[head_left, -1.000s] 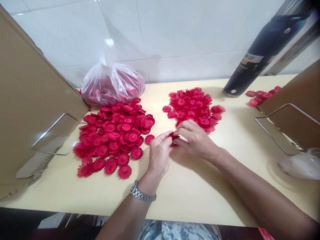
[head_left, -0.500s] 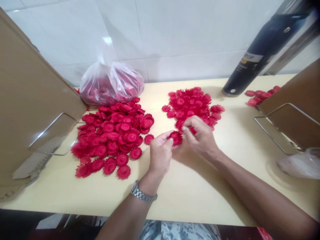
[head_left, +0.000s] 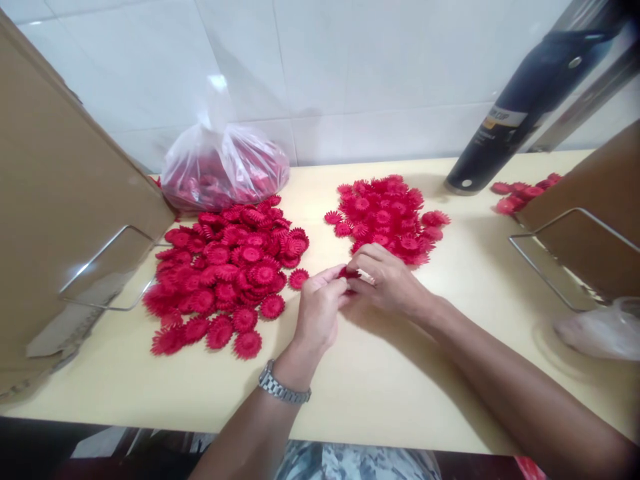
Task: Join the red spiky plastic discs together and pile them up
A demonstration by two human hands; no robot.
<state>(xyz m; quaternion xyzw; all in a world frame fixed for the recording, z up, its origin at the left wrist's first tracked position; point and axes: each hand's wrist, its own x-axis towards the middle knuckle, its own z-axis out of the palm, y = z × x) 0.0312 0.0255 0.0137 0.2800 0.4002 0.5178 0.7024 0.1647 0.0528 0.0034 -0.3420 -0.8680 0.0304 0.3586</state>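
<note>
A small red flower-like rosette (head_left: 349,273) with a fringed edge is mostly covered by my fingers near the middle of the table. My left hand (head_left: 321,305), with a metal watch on the wrist, pinches it from the left. From the right, my right hand (head_left: 386,279) has its thumb and fingers closed on the same rosette. To the left spreads a large heap of red rosettes (head_left: 225,273), with a single rosette (head_left: 299,279) beside my left hand. Just beyond my right hand lies a smaller pile of rosettes (head_left: 383,217).
A tied plastic bag (head_left: 225,167) of red pieces stands by the tiled wall. A dark bottle (head_left: 520,113) stands at the back right. Cardboard panels (head_left: 65,173) with wire handles flank the table (head_left: 370,400). More rosettes (head_left: 523,192) and a clear plastic bag (head_left: 603,328) lie at the right.
My right hand has moved left and down, its fingers now on the rosette, covering most of it. My left hand keeps its pinch in nearly the same place.
</note>
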